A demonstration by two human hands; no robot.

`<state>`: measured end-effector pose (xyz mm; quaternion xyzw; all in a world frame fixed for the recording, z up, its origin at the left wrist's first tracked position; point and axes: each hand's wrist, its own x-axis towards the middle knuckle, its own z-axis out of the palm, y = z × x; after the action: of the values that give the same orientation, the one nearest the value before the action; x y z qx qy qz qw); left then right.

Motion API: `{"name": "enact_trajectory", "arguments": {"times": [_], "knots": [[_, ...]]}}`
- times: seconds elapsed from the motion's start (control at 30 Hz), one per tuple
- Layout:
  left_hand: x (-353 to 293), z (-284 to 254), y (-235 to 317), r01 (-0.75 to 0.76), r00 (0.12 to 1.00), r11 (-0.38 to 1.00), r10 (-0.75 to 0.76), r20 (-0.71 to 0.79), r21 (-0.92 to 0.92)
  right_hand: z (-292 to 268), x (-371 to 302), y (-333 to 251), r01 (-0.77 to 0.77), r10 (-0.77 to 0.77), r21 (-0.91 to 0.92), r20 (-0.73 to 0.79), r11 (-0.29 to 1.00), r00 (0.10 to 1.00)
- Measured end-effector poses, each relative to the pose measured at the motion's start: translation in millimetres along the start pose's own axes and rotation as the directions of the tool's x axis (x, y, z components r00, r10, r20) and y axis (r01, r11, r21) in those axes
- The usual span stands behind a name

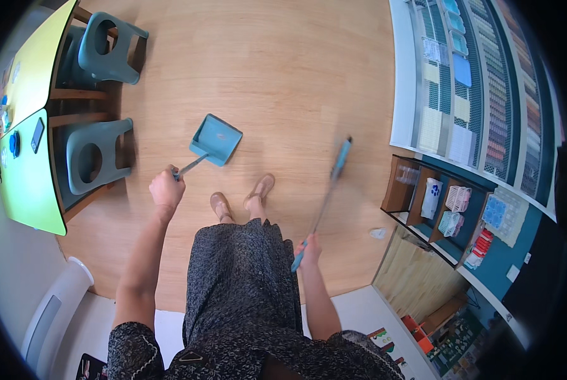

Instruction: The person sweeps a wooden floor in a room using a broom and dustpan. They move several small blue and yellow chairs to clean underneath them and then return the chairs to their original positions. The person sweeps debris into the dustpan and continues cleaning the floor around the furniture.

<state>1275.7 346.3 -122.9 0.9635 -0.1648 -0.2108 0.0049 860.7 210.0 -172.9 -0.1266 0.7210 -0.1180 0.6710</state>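
Note:
My left hand (167,188) is closed round the handle of a teal dustpan (215,140), whose pan rests on the wooden floor ahead of my feet. A small pale bit of litter seems to lie in the pan. To the right, my right hand (309,251) grips the teal end of a long-handled broom (324,206). The broom slants away from me, and its teal head is blurred at the far end, apart from the dustpan. Its bristles are too smeared to make out.
Two teal stools (99,156) stand by a yellow and green table (33,171) on the left. A white display rack (405,82) and a wooden shelf unit (397,183) line the right side. A crumpled whitish scrap (378,233) lies on the floor near the shelf.

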Motion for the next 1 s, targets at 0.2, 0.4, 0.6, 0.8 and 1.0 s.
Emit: {"name": "enact_trajectory", "arguments": {"times": [0.2,0.4,0.6,0.8,1.0], "knots": [[11,14,18,-0.061,0.998,0.994,0.062,0.012,-0.091,-147,235,-145,-0.004,0.115,0.47,-0.208,0.883,0.971],[0,4,3,0.036,0.999,0.999,-0.037,-0.028,-0.026,-22,297,-253,0.037,-0.001,0.171,-0.205,0.985,0.979],[8,2,5,0.081,0.997,0.996,-0.081,0.022,-0.021,76,338,-324,0.118,-0.147,-0.245,-0.106,0.962,0.983],[0,1,6,0.083,0.997,0.996,-0.082,0.013,-0.034,122,312,-247,0.346,-0.396,-0.64,0.072,0.685,0.916],[0,1,-1,0.047,0.999,0.998,-0.048,-0.026,-0.037,54,227,-117,0.384,-0.35,-0.905,0.304,0.185,0.886]]}}
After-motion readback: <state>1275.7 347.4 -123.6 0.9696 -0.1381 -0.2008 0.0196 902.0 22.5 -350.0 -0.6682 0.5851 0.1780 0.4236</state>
